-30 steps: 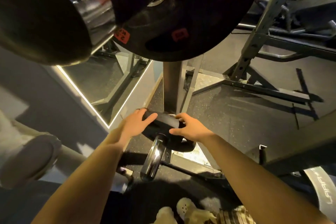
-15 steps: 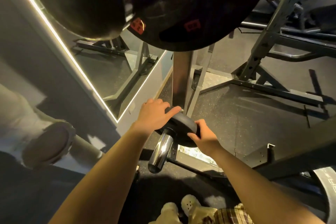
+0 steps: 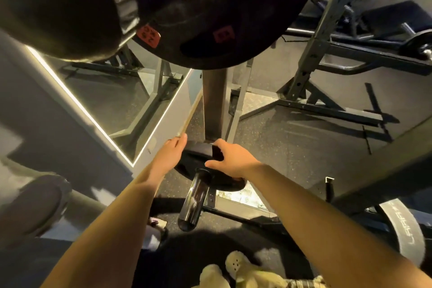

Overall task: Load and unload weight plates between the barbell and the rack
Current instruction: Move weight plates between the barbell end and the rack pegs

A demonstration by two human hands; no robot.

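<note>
A small black weight plate sits low on a chrome storage peg of the rack post. My left hand lies flat against the plate's left edge with fingers stretched out. My right hand grips the plate's upper right rim, thumb on its front face. Overhead hang large black plates with red labels, on an upper peg close to the camera.
A mirror with a lit frame stands to the left, reflecting my shoe. A power rack's uprights and base stand to the right on rubber flooring. A grey plate leans at the lower right. My light shoes show at the bottom.
The small plate has slid further in along the peg toward the post. My left hand has flattened against its edge, and my right hand has shifted from the lower rim to the upper rim.
</note>
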